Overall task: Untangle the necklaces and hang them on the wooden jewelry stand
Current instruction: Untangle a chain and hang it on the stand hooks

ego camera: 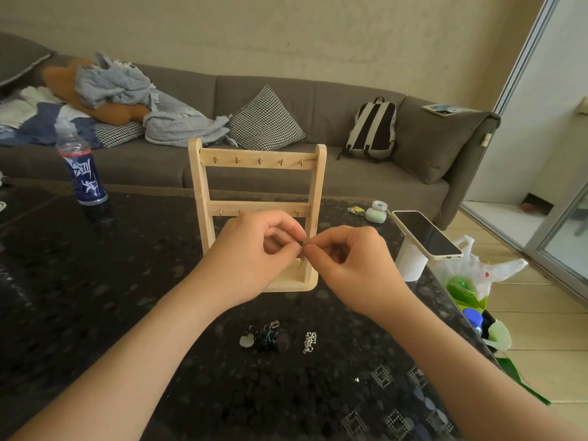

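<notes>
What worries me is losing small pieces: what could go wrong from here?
1. The tiny piece pinched by left hand and right hand could slip and vanish on the dark patterned table.
2. The chain and dark bundle lie between the forearms; a sweep could drag them.
3. The phone by the table's edge might get knocked off.

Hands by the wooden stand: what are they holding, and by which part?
The left hand and right hand both pinch one small dark jewelry piece; which part of it cannot be told.
</notes>
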